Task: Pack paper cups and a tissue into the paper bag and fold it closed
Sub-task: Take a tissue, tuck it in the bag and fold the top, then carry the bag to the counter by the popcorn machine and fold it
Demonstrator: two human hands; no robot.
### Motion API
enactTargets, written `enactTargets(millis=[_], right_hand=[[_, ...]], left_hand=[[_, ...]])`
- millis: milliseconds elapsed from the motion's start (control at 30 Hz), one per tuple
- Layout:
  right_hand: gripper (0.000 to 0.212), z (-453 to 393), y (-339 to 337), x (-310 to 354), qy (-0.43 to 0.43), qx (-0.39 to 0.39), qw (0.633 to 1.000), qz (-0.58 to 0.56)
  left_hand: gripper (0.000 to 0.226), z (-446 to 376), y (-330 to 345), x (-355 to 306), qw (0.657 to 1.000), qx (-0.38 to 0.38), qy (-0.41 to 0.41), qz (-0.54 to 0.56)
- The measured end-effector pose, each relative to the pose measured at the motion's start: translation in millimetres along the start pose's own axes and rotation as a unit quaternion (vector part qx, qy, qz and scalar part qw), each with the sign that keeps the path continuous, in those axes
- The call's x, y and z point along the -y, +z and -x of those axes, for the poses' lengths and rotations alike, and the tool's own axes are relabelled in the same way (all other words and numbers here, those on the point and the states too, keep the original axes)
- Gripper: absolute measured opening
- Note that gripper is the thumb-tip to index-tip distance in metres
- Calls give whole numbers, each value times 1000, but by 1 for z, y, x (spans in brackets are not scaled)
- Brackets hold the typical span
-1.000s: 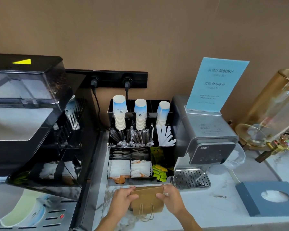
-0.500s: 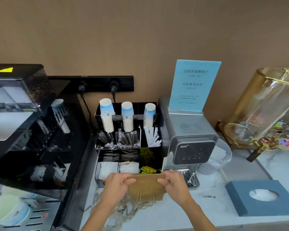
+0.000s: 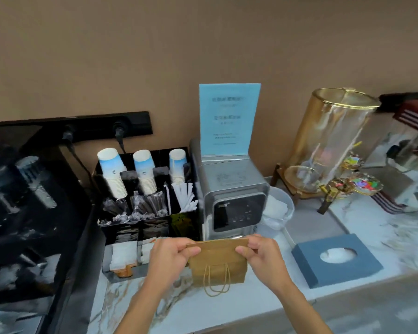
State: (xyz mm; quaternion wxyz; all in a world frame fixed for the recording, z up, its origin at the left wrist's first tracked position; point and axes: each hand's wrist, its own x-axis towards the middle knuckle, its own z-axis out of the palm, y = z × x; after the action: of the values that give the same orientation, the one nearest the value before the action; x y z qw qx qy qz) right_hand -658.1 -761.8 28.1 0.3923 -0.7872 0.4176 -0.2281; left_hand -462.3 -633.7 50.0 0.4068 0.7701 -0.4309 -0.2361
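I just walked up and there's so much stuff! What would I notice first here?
Probably the two hands in front: the left hand and right hand pinch the top corners of a brown paper bag over the marble counter. Behind them, three stacks of blue-and-white paper cups stand in a black organizer, and a tall gold-rimmed glass dispenser shines at the right.

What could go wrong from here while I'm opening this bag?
Both hands, left and right, pinch the flat paper bag only at its top edge, so a hard pull may tear it. The cup stacks stand behind it; reaching over might knock one. The dangling handles could snag.
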Motion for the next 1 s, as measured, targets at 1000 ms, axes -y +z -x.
enactTargets(millis=[1000], right_hand=[[12,149,-162,-47,148,-301,936,-109]], left_hand=[[32,-8,160,-157,938,259,164,164]])
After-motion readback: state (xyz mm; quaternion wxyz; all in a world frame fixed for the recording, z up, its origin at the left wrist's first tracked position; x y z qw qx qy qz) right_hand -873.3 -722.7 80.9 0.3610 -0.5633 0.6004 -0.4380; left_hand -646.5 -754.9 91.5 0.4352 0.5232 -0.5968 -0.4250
